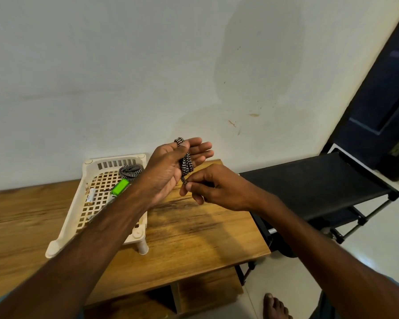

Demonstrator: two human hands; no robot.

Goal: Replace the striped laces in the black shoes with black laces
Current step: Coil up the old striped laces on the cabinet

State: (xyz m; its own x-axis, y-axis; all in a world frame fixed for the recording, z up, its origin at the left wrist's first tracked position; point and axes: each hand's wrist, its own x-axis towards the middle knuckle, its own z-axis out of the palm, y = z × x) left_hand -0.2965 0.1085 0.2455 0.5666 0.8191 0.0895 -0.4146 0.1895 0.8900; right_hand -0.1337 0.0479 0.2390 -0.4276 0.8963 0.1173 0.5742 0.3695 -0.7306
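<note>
Striped lace (pixel 186 165), looped round my left hand (pixel 168 166), thumb clamping the loops to the palm; my right hand (pixel 214 187), just below it, pinches the free end. I should feed with even tension, then tuck that end under. Shoes are not in view.

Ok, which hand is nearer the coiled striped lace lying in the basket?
Left. The left hand is raised just right of the coiled lace; the right hand is farther right, over the table. Both hold another striped lace.
</note>
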